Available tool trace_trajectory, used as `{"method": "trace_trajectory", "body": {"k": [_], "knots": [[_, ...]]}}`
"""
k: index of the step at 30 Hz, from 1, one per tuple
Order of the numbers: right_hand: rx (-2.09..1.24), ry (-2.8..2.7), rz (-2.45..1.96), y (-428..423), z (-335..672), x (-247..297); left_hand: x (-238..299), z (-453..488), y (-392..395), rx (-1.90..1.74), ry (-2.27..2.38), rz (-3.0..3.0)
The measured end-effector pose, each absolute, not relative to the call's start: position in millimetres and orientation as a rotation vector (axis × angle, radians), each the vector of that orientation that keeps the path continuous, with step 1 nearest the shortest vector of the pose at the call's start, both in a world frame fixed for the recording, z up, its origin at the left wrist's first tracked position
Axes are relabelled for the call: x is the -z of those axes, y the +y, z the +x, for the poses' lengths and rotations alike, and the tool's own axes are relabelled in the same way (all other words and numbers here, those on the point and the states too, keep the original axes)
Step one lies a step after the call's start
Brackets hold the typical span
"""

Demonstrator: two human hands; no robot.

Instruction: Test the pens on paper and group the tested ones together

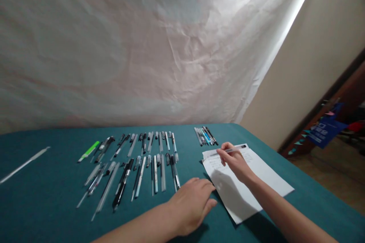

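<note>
My right hand (232, 159) is closed round a slim clear pen (238, 147) with a dark end, held over the top of a white sheet of paper (265, 182). Lines of handwriting show on the upper part of the sheet. My left hand (194, 201) has its fingers stretched out, palm down, beside the sheet's left edge; nothing is in it. Whether its fingertips touch the paper, I cannot tell. To its left lie two rows of pens taken apart, with barrels, caps and refills side by side, among them a black pen (121, 190).
A bundle of pens (205, 136) lies behind the paper. One bright green highlighter (89, 152) is at the left end of the back row. Far left rests a long thin white strip (25, 164). Everything sits on a teal tablecloth (51, 205), with a pale sheet (142, 45) hanging behind.
</note>
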State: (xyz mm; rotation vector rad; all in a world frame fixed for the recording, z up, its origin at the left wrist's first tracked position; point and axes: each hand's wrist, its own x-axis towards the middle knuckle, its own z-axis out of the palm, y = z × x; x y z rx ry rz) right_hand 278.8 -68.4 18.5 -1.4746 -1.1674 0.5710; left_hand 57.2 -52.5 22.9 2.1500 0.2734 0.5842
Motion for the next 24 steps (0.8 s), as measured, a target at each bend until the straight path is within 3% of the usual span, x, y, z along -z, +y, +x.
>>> {"method": "trace_trajectory", "body": {"k": [5, 12, 24], "knots": [[-0.772, -1.06, -1.467, -100, 303, 12, -5, 83, -58, -0.494, 0.248, 2.306], [-0.432, -1.25, -1.662, -109, 314, 29, 6, 82, -53, -0.486, 0.22, 2.267], [-0.289, -1.403, -1.772, -110, 317, 33, 9, 83, -53, -0.508, 0.205, 2.361]]}}
